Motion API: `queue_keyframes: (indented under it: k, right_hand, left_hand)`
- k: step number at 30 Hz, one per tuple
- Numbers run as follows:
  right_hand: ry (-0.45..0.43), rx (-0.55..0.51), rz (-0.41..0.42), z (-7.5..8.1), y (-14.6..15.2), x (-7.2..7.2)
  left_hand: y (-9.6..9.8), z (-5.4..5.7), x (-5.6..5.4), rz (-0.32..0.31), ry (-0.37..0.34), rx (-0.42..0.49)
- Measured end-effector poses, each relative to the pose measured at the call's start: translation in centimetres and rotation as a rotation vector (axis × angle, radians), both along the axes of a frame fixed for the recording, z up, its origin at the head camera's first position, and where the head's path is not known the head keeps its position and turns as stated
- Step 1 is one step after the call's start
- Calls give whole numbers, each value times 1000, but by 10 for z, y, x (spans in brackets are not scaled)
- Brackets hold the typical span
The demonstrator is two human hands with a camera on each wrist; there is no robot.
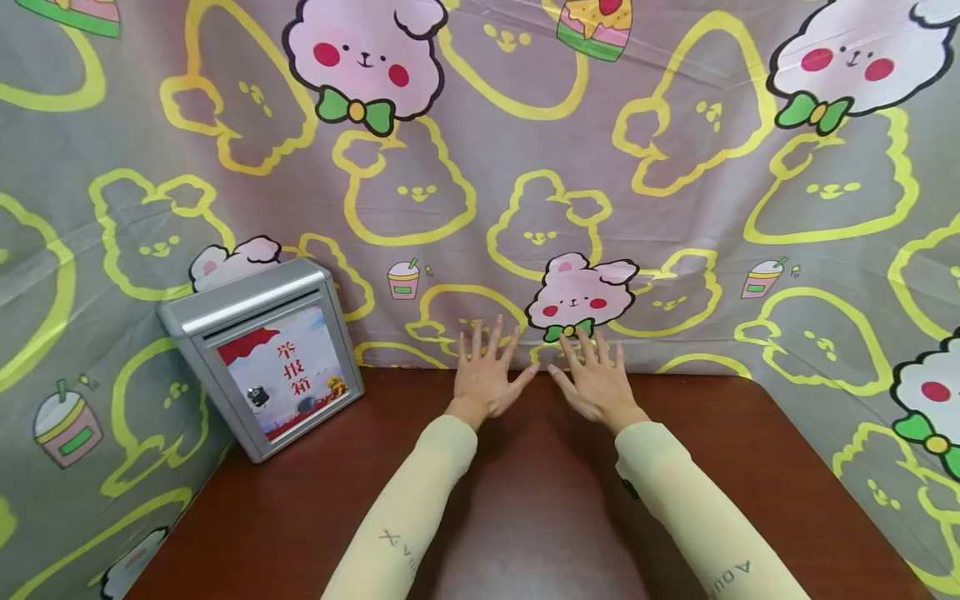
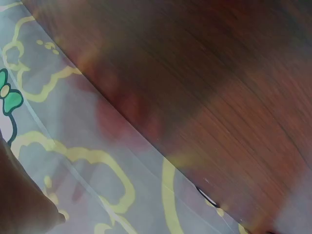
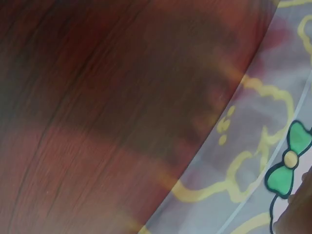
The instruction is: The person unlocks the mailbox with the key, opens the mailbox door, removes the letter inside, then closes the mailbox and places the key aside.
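My left hand [image 1: 486, 377] is held out over the back part of the brown table [image 1: 517, 533], its fingers spread and straight. Beside it, a small gap apart, my right hand [image 1: 597, 381] has its fingers spread the same way. Neither hand holds anything. To the left of the left hand stands a grey metal box [image 1: 266, 354] with a slot near its top and a printed front panel with red Chinese characters. In each wrist view only a dark, blurred part of the hand shows at a lower corner, above the table edge and the cloth.
A grey cloth [image 1: 675, 208] with yellow outlines and cartoon rabbits hangs behind the table and along both sides. The table's back edge meets this cloth just beyond the fingertips. The metal box takes up the table's back left corner.
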State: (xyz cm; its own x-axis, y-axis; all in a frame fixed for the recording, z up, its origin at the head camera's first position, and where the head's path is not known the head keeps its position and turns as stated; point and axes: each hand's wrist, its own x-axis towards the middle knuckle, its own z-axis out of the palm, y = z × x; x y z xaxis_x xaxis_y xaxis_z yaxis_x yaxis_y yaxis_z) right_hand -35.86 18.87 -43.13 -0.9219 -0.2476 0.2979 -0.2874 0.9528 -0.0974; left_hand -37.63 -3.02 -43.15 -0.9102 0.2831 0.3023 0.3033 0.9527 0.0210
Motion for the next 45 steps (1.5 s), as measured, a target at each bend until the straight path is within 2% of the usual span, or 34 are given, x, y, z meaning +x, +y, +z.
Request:
queue_keyframes:
  k: [5,14,17,29,35,45]
  right_hand:
    - [22,22,34,1,-8,2]
    - [71,37,56,1,-18,5]
    - [87,36,65,3,-21,5]
    - [27,0,100,1,-36,6]
    - [35,-21,122,-1,-47,6]
    - [67,-18,157,0,-68,5]
  left_hand:
    - [-10,1,2,8,34,-12]
    - [-24,0,6,-5,23,-27]
    - [-28,0,6,-6,43,-32]
    - [-50,-5,12,2,59,-32]
    - [-63,-7,15,1,36,3]
    - [-90,-4,26,-6,28,33]
